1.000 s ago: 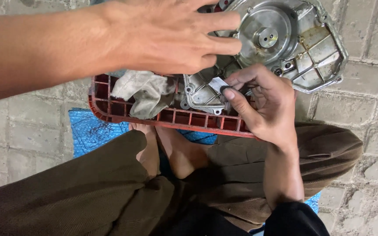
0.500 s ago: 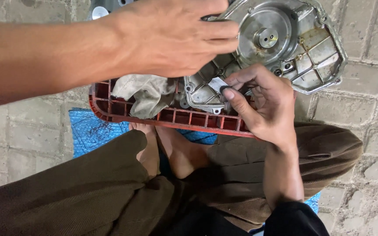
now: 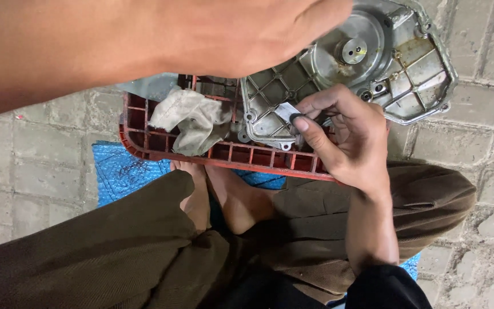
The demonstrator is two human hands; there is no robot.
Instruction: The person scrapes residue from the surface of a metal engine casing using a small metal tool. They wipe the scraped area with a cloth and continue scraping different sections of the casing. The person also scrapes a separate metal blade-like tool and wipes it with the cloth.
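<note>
Small flat metal blade [image 3: 286, 111], light grey, sits against the ribbed inner face of the engine cover [image 3: 395, 63], near its lower-left edge. Right hand [image 3: 347, 140] pinches it btwn thumb and forefinger, other fingers curled in beside; thumbnail dark w/ grime. Cover is a cast grey metal piece w/ a round hub in the middle and bolt lugs round the rim; left part rests on the red plastic crate [image 3: 212, 154], right part hangs out over the brick paving [image 3: 487, 143]. Crumpled dirty rag [image 3: 192, 117] lies in the crate, just left of the cover, touching it or nearly so.

Left hand [image 3: 247, 34] is up close to the camera, blurred, palm down, fingers together and stretched toward the cover's top edge; holds nothing visible, can't tell if it touches the cover.

Below crate: bare feet [image 3: 224, 194], brown trousers [image 3: 87, 252], blue sheet [image 3: 118, 171] under them on the paving.
</note>
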